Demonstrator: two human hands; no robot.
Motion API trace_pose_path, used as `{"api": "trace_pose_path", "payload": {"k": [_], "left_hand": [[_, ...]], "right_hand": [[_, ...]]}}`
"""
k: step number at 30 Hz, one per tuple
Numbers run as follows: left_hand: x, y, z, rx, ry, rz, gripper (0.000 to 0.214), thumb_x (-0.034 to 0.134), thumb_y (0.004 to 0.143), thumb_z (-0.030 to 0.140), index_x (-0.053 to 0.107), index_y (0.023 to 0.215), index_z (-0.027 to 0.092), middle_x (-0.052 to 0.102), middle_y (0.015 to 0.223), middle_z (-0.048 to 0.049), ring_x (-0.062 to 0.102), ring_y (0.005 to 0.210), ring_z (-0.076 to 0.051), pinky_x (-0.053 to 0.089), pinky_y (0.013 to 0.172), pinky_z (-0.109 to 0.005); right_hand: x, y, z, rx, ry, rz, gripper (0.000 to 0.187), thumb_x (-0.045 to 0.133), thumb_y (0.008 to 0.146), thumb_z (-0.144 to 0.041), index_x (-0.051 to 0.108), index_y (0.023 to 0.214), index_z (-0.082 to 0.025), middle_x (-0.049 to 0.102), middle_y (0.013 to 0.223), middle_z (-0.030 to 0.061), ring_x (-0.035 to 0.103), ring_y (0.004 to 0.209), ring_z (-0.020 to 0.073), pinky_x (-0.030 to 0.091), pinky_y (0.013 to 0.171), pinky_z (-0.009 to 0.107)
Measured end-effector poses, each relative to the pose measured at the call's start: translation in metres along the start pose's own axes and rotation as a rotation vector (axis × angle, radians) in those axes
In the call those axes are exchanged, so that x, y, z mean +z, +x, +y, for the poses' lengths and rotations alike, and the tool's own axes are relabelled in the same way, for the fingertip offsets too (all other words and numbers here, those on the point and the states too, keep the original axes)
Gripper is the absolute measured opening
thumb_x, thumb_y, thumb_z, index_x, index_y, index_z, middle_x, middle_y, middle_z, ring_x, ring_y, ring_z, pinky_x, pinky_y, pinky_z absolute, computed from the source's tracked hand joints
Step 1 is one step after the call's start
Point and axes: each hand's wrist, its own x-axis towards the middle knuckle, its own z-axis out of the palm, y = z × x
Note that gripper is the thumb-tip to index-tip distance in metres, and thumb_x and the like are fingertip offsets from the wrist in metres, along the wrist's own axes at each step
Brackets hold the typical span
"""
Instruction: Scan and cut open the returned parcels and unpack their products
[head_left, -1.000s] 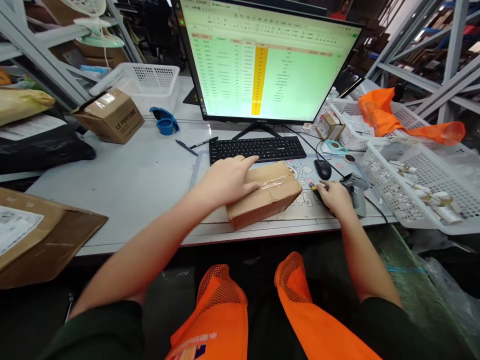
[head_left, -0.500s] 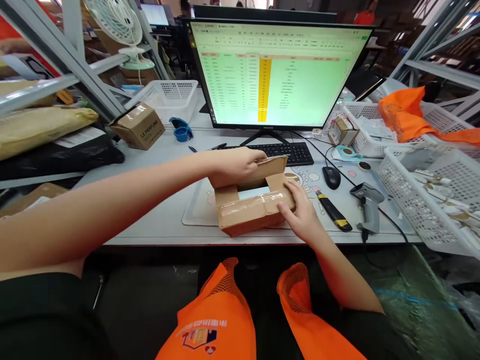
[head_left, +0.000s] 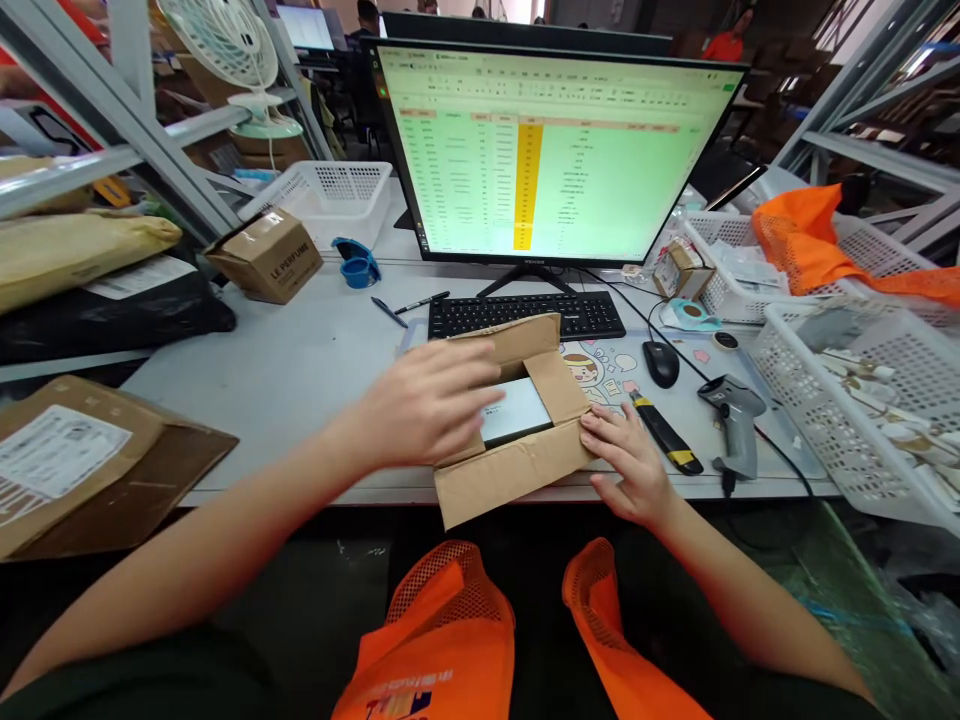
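An opened cardboard box (head_left: 517, 475) lies at the desk's front edge, its long front and back flaps folded outward. Inside it shows a flat white box (head_left: 517, 408) with small dark print. My left hand (head_left: 431, 400) is over the left end of the cardboard box, slightly blurred, fingers stretched out and holding nothing. At the right front corner, my right hand (head_left: 630, 460) has its fingers bent over the flap's edge, the thumb lower down. A black and yellow utility knife (head_left: 667, 432) lies just to the right of that hand.
Behind the box are a keyboard (head_left: 592, 316) and a monitor (head_left: 570, 180). To the right are a mouse (head_left: 661, 363), a barcode scanner (head_left: 739, 425) and white baskets (head_left: 847, 410). On the left sit a small carton (head_left: 274, 262), a labelled parcel (head_left: 112, 470) and a blue-lidded container (head_left: 356, 268).
The box's front flap has swung open toward me, and the white box inside shows more. My left hand has let go of the back flap and moved left and nearer.
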Motion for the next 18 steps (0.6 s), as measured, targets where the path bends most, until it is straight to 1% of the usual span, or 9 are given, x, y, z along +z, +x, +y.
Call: {"api": "trace_pose_path", "payload": {"k": [2, 4, 6, 8, 9, 11, 14, 16, 18], "left_hand": [[0.004, -0.023, 0.019, 0.022, -0.086, -0.036, 0.03, 0.053, 0.101, 0.041, 0.068, 0.12, 0.023, 0.068, 0.139, -0.0114, 0.05, 0.146, -0.033, 0.037, 0.12, -0.053], [0.018, -0.039, 0.028, -0.017, -0.164, 0.036, 0.033, 0.052, 0.1, 0.052, 0.064, 0.107, 0.022, 0.071, 0.132, -0.0134, 0.053, 0.142, -0.034, 0.034, 0.122, -0.056], [0.034, -0.048, 0.031, -0.083, -0.191, 0.248, 0.039, 0.057, 0.093, 0.063, 0.054, 0.091, 0.024, 0.075, 0.113, -0.0112, 0.062, 0.129, -0.033, 0.034, 0.122, -0.061], [0.046, -0.056, 0.033, -0.195, -0.135, 0.522, 0.043, 0.064, 0.087, 0.063, 0.042, 0.082, 0.026, 0.072, 0.093, -0.0053, 0.069, 0.111, -0.029, 0.037, 0.119, -0.065], [0.05, -0.061, 0.035, -0.255, -0.092, 0.631, 0.043, 0.066, 0.087, 0.058, 0.037, 0.08, 0.026, 0.07, 0.086, -0.0028, 0.07, 0.103, -0.027, 0.039, 0.117, -0.066], [0.051, -0.075, 0.039, -0.362, -0.027, 0.723, 0.039, 0.068, 0.088, 0.045, 0.035, 0.079, 0.026, 0.068, 0.082, -0.0007, 0.071, 0.095, -0.024, 0.044, 0.114, -0.064], [0.038, -0.098, 0.047, -0.452, -0.03, 0.591, 0.036, 0.068, 0.09, 0.035, 0.038, 0.074, 0.024, 0.073, 0.091, -0.0037, 0.073, 0.099, -0.024, 0.043, 0.116, -0.061], [0.019, -0.104, 0.051, -0.501, -0.051, 0.384, 0.029, 0.066, 0.093, 0.034, 0.047, 0.074, 0.023, 0.076, 0.1, -0.0055, 0.073, 0.106, -0.026, 0.04, 0.119, -0.059], [-0.003, -0.096, 0.051, -0.541, -0.046, 0.167, 0.02, 0.064, 0.094, 0.038, 0.058, 0.083, 0.023, 0.076, 0.104, -0.0053, 0.073, 0.104, -0.027, 0.044, 0.116, -0.054]], "right_hand": [[-0.021, 0.03, -0.01, 0.12, 0.031, -0.126, 0.016, 0.055, 0.101, -0.029, 0.07, 0.105, -0.024, 0.074, 0.12, 0.01, 0.068, 0.121, 0.0301, 0.043, 0.116, 0.057], [-0.034, 0.07, -0.016, 0.285, -0.004, -0.31, 0.021, 0.055, 0.102, -0.038, 0.069, 0.098, -0.023, 0.073, 0.119, 0.0101, 0.07, 0.11, 0.0279, 0.052, 0.103, 0.047], [-0.034, 0.108, -0.019, 0.428, -0.101, -0.523, 0.037, 0.064, 0.095, -0.054, 0.067, 0.11, -0.021, 0.07, 0.123, 0.0141, 0.07, 0.103, 0.0315, 0.056, 0.087, 0.044], [-0.025, 0.133, -0.018, 0.519, -0.191, -0.672, 0.057, 0.07, 0.086, -0.063, 0.062, 0.121, -0.019, 0.07, 0.119, 0.0166, 0.07, 0.095, 0.0346, 0.055, 0.077, 0.043], [-0.02, 0.139, -0.017, 0.55, -0.208, -0.714, 0.059, 0.07, 0.084, -0.062, 0.059, 0.123, -0.019, 0.072, 0.114, 0.0161, 0.069, 0.091, 0.0345, 0.053, 0.074, 0.041], [-0.013, 0.14, -0.014, 0.602, -0.204, -0.715, 0.054, 0.067, 0.086, -0.055, 0.057, 0.125, -0.019, 0.073, 0.104, 0.0141, 0.069, 0.086, 0.033, 0.05, 0.071, 0.038], [-0.018, 0.12, -0.004, 0.694, -0.092, -0.558, 0.041, 0.054, 0.092, -0.043, 0.057, 0.126, -0.02, 0.074, 0.1, 0.0111, 0.068, 0.085, 0.0305, 0.049, 0.073, 0.037], [-0.027, 0.099, 0.009, 0.746, 0.071, -0.391, 0.035, 0.044, 0.095, -0.036, 0.061, 0.122, -0.022, 0.074, 0.106, 0.0088, 0.068, 0.093, 0.0287, 0.051, 0.078, 0.037], [-0.032, 0.073, 0.022, 0.765, 0.274, -0.241, 0.036, 0.041, 0.094, -0.034, 0.064, 0.119, -0.022, 0.073, 0.114, 0.0067, 0.067, 0.103, 0.0274, 0.053, 0.085, 0.036]]}}
